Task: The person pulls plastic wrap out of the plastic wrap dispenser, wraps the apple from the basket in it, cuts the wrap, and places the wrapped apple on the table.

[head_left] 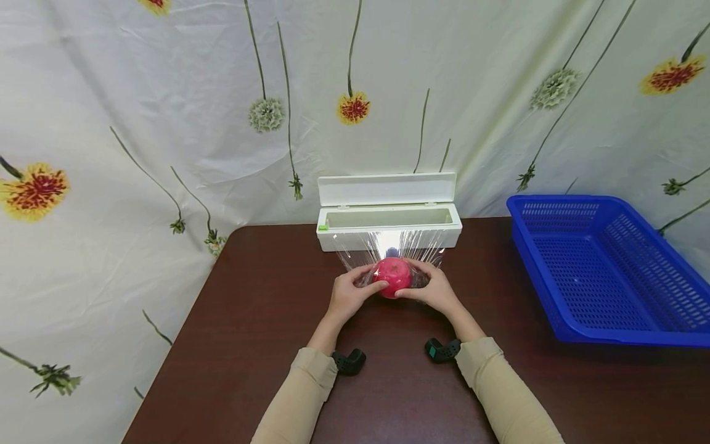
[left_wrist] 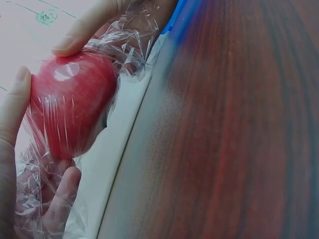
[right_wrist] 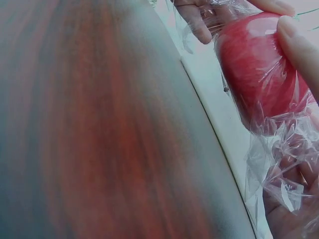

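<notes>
Evidently for steadiness, the left grip (head_left: pixel 349 295) pinches the red apple (head_left: pixel 392 277) and its clear film (right_wrist: pixel 294 144) above the bench (head_left: pixel 249 308), before the white box (head_left: pixel 388 192); opposite, the right grip (head_left: pixel 436 290) pinches too, probably keeping everything snug; rightmost, the blue basket (head_left: pixel 632 335) presumably leaves working room.

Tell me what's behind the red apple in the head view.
Behind the apple, clear film spreads toward a white box with its lid raised; a flowered cloth hangs beyond. The apple itself covers what lies directly behind it, so that cannot be seen.
</notes>
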A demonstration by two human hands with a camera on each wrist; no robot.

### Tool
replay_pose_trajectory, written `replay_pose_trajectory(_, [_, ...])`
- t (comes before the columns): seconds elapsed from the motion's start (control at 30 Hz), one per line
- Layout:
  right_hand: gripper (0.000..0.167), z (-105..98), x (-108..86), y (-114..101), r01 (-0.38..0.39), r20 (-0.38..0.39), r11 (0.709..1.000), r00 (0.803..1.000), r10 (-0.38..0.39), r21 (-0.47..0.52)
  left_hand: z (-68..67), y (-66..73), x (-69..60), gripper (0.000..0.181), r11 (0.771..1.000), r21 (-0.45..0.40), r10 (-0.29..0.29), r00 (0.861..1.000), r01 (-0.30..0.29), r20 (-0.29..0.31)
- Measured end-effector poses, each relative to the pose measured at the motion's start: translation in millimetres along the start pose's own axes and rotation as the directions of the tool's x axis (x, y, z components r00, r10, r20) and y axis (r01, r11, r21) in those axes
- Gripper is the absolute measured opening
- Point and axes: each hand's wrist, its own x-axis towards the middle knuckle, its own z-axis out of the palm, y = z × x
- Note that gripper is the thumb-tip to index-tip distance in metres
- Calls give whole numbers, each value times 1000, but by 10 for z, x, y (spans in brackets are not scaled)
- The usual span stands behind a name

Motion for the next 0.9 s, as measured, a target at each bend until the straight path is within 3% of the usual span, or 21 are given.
replay_pose_trajectory(0.2, [65,-14,-19,-44,4,1,1000,1000,-4,2,-2,-1,-1,48,999,42,-6,1000,6,-12])
replay_pose_trajectory(0.47, [66,43,107,359,-44,14,998,999,43,37,-7,-13,2,44,999,42,6,1000,-5,-12])
replay_pose_trajectory(0.9, [69,32,96,380,-92,22,994,996,91,57,-28,-28,-9,41,999,45,21,1000,-21,-10])
